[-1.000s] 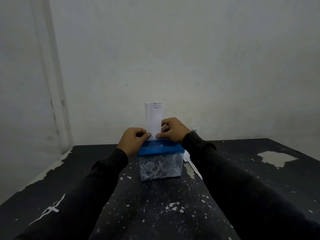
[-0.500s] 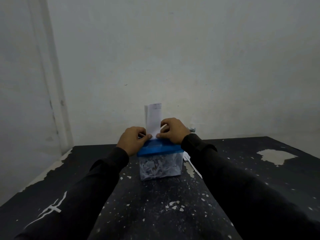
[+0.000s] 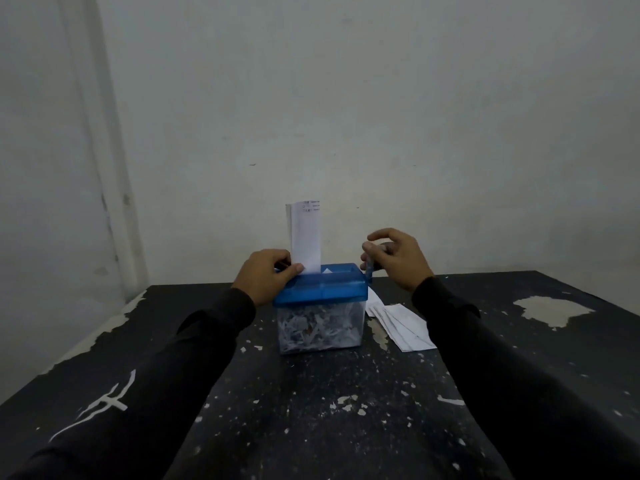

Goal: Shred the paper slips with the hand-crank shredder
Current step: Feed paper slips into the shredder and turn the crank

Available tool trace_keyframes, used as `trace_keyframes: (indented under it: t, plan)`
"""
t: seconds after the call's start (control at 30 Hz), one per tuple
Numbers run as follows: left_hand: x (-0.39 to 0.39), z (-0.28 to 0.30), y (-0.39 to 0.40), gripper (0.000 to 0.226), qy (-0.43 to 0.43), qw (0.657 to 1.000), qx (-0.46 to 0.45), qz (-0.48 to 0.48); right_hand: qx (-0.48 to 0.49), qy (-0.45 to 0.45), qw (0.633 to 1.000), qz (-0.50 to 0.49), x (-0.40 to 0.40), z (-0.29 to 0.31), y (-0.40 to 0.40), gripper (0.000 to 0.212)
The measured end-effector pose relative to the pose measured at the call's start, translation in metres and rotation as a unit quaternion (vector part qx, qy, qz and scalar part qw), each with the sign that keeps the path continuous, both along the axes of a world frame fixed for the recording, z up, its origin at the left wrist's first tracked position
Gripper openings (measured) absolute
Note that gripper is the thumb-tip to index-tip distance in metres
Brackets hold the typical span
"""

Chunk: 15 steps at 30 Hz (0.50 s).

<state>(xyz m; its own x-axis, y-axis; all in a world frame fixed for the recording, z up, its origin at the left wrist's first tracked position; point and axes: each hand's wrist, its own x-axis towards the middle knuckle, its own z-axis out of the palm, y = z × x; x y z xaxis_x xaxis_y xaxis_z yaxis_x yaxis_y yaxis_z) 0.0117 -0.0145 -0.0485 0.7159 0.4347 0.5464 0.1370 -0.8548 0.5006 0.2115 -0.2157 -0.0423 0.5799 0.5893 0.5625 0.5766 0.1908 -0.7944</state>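
A small hand-crank shredder (image 3: 322, 292) with a blue lid and a clear bin full of paper shreds stands on the black table (image 3: 311, 410). A white paper slip (image 3: 305, 237) stands upright in the lid's slot. My left hand (image 3: 266, 277) rests on the lid's left end and pinches the slip's lower edge. My right hand (image 3: 394, 259) is at the lid's right end, its thumb and fingers closing round the blue crank handle (image 3: 370, 268), with the index finger raised.
A small pile of white paper slips (image 3: 398, 322) lies on the table just right of the shredder, under my right forearm. The tabletop is worn, with chipped paint patches (image 3: 550, 310). A pale wall stands close behind.
My right hand let go of the slip and moved right to the crank handle. The left hand stays pinching the slip at the slot.
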Motion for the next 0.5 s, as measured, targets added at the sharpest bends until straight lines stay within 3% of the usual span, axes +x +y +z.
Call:
trace_keyframes:
  t: [0.1, 0.2, 0.33, 0.4, 0.5]
  plan:
    - [-0.001, 0.002, 0.001, 0.023, 0.01, 1.0, -0.009, -0.01, -0.024, 0.054, 0.997, -0.045, 0.005, 0.004, 0.019, 0.031]
    - [-0.003, 0.003, 0.0, 0.025, 0.016, 1.0, -0.01, -0.017, -0.083, 0.024, 0.985, -0.153, 0.011, -0.011, 0.037, 0.031]
    - [-0.003, 0.005, -0.001, 0.024, 0.022, 0.999, -0.021, -0.018, -0.2, 0.061, 0.966, -0.151, 0.014, -0.04, 0.029, 0.06]
    - [-0.002, 0.004, 0.0, 0.018, 0.025, 0.999, -0.026, -0.016, -0.161, -0.008, 0.97, -0.18, 0.009, -0.039, 0.021, 0.063]
    - [-0.001, 0.001, 0.001, 0.017, 0.016, 0.999, -0.023, -0.021, -0.072, -0.145, 0.975, -0.149, -0.019, -0.008, 0.016, 0.036]
